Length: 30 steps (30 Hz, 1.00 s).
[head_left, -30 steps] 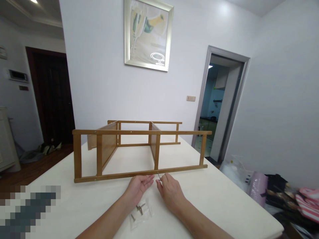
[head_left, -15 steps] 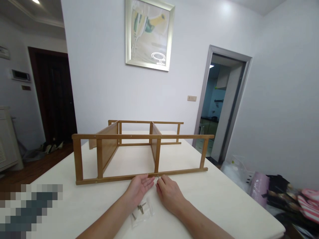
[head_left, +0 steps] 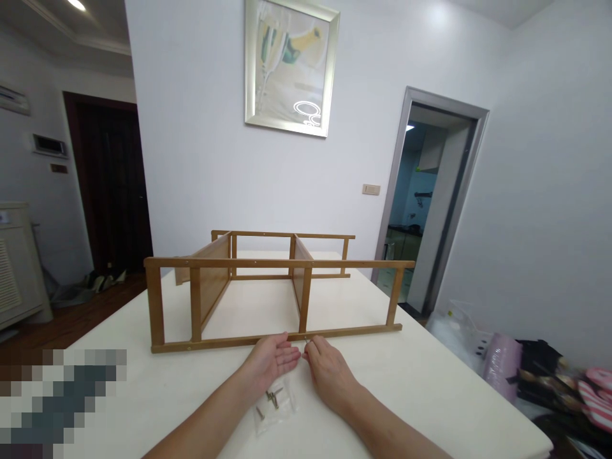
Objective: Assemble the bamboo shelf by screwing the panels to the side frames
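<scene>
A brown wooden rack frame [head_left: 239, 342] lies on its side, its shelf panels standing upright between two ladder-like sides. At its near lower rail, my right hand [head_left: 329, 370] is closed in a pinch on a thin, shiny metal piece that looks like a screw [head_left: 306, 340], by the joint under the middle upright. Most of that piece is hidden by the fingers. My left hand [head_left: 272, 362] is open, palm turned up, fingers stretched towards the right fingertips and close to the rail. Below it lies a clear plastic bag [head_left: 285, 408] with several brass-coloured screws [head_left: 273, 400].
The rack rests on a white-covered table [head_left: 201, 401]. Beyond stand a wall with a framed picture [head_left: 291, 70] and a doorway [head_left: 406, 210] at right. A pink roll [head_left: 502, 366] and bags are piled beside the table's right edge. A blurred patch [head_left: 67, 408] covers the lower left.
The whole view has shifted slightly, so things sit a little further right. My left fingers have straightened and reach nearer my right hand. My right hand stays pinched at the rail.
</scene>
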{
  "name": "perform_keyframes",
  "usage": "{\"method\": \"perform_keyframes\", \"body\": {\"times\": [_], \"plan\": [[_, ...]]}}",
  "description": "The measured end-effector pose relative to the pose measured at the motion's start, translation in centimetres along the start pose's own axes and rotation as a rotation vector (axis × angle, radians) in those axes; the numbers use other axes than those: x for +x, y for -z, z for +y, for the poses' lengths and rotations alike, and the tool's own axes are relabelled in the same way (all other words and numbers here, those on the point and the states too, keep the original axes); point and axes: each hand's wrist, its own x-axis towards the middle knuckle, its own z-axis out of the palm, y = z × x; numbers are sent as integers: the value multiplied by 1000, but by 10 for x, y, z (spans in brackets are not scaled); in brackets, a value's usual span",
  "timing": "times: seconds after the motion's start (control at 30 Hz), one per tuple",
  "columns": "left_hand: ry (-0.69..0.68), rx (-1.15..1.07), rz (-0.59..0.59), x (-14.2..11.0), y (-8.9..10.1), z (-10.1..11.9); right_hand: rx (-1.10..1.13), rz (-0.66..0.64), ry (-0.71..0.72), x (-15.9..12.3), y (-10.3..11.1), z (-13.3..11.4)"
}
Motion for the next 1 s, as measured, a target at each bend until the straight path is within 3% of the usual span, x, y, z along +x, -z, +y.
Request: {"method": "perform_keyframes", "body": {"times": [0.13,0.3,0.37,0.57,0.73,0.87,1.0], "plan": [[-264,470,126,-1,-1,2,7,-31,-7,1,2,-1],[-804,1158,308,2,12,6,14,-100,-37,2,6,-2],[-917,1350,317,3,17,6,26,-132,-53,3,7,-3],[-894,1483,262,7,23,4,54,-216,-116,5,12,-3],[-844,1381,242,11,23,6,76,-211,-80,2,15,-2],[-849,1200,182,14,23,8,114,-113,16,-2,18,-3],[-818,1162,182,12,23,9,227,58,-7,-3,22,-6]]}}
